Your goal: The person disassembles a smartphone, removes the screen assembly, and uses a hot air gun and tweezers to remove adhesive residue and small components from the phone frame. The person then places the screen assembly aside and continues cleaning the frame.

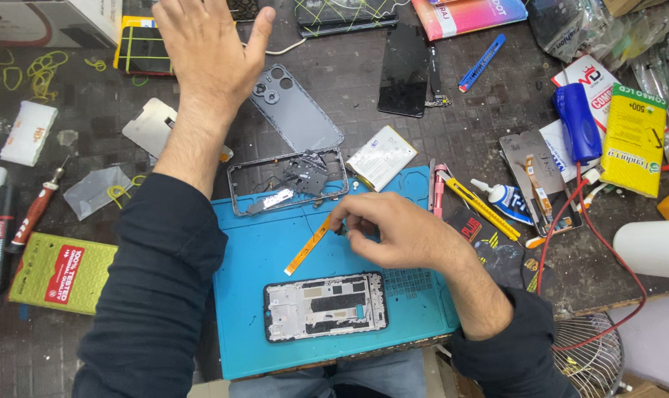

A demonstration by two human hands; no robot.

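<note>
- Nearest, an opened phone body [325, 306] lying flat on the near part of a blue work mat [246, 295], bare insides facing up.
- Just beyond, right hand [393, 230] resting over the mat, fingertips pinched together on the dark end of an orange ribbon cable [309, 244]; cable slanting down to the left across the mat, its far tip between the fingers.
- Past that, a thin black phone frame [286, 180] straddling the far edge of the mat, small dark parts heaped inside it.
- Right of the mat, close together: a pink-handled tool [439, 193], a yellow cutter [483, 209], a small glue bottle [505, 199], a metal plate [535, 173] with red wires [563, 221] trailing toward the near edge.
- Left of the mat, a green packet [60, 274] near the dark sleeve, and a red-handled screwdriver [38, 210] farther left.
- Farther out, a white battery [382, 156] just beyond the mat's far edge, and a grey back cover [296, 110] with camera holes to its left.
- Farther still, left hand [205, 48] raised flat over the table, fingers spread apart and holding nothing, nearest to that grey cover.
- At the far edge, a black screen panel [403, 70], a blue cutter [482, 63] and a blue cylinder [577, 121] toward the right.
</note>
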